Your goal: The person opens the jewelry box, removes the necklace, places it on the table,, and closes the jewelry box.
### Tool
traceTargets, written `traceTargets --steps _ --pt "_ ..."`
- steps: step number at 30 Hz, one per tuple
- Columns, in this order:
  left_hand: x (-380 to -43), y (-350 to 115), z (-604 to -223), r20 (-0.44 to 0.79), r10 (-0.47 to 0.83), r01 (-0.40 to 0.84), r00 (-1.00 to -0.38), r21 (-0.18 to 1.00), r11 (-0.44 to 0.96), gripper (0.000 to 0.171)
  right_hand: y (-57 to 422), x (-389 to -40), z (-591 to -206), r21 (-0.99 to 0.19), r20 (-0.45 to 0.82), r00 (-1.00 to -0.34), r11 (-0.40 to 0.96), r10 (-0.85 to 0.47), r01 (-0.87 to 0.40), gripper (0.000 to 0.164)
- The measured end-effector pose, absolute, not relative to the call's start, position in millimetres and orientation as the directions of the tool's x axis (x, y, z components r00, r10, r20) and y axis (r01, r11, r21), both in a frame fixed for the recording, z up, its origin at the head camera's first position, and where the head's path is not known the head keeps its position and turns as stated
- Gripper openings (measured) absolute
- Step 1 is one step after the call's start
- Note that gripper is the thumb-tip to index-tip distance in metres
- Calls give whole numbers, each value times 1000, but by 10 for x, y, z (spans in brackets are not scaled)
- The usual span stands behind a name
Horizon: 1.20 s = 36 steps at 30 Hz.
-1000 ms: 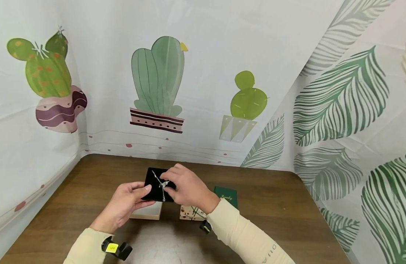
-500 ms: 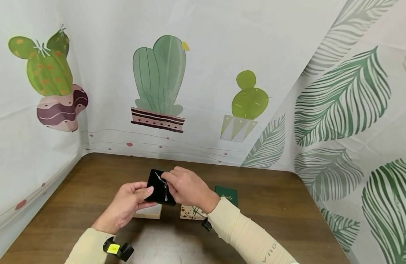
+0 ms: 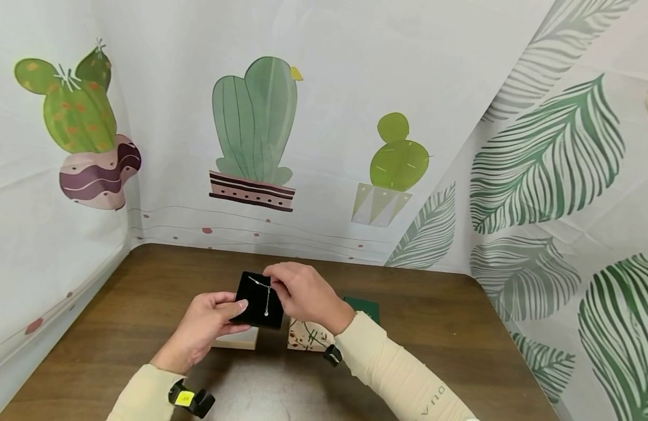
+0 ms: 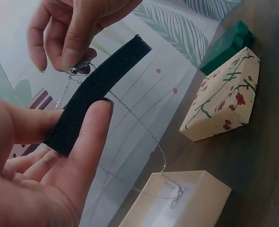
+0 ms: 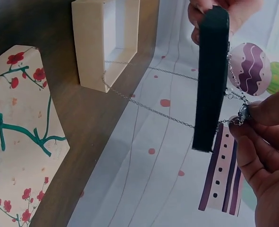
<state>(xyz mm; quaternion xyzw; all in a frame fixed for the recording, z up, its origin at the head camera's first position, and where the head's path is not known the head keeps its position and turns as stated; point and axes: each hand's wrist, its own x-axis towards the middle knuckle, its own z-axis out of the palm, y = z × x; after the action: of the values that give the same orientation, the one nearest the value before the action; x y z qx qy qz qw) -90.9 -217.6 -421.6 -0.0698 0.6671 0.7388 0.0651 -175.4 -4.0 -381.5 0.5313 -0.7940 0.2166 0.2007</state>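
My left hand [image 3: 203,324] grips a black velvet jewelry pad [image 3: 249,310] by its left side, thumb on the front face. A silver necklace [image 3: 268,301] runs across that face, with a short drop hanging down it. My right hand [image 3: 307,297] is at the pad's upper right. In the right wrist view, its thumb and finger pinch the necklace's pendant [image 5: 243,112], a little off the face. Behind the pad, the thin chain [image 4: 137,115] hangs in a long loop, as the left wrist view shows. The pinching fingers partly cover the pendant.
Below the pad, a cream open box [image 3: 245,340] with a white inside stands on the brown table [image 3: 424,333]. Right of it lies a cream box piece with red flowers [image 3: 305,338]. A dark green box or card [image 3: 367,308] sits behind that, partly hidden by the right arm.
The pendant lay on the pad's face a second ago; my right fingers have pinched it and drawn it up and away. My left hand and the pad have shifted slightly right.
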Motion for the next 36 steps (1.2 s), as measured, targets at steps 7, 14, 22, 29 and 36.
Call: traceTargets --steps 7,14,22,29,36 --pt "-896 -2152 -4227 -199 -5 -198 -980 978 -73 34 -23 -1769 -3762 -156 549 -356 326 -756 -932 18" --pt "-891 -2139 -4254 -220 -33 -218 -975 975 -47 31 -17 -1793 -3703 -169 541 -371 334 -755 -927 19" --pt "-868 -2127 -4258 -217 -48 -217 -975 976 -8 34 -17 -1820 -3634 -200 555 -385 332 -737 -922 19" --pt "-861 -2117 -4285 -217 -59 -218 -974 976 20 36 -18 -1819 -3579 -236 544 -405 329 -734 -914 17" --pt "-858 -2112 -4304 -212 -77 -215 -974 976 34 38 -19 -1855 -3510 -224 567 -389 318 -726 -921 16"
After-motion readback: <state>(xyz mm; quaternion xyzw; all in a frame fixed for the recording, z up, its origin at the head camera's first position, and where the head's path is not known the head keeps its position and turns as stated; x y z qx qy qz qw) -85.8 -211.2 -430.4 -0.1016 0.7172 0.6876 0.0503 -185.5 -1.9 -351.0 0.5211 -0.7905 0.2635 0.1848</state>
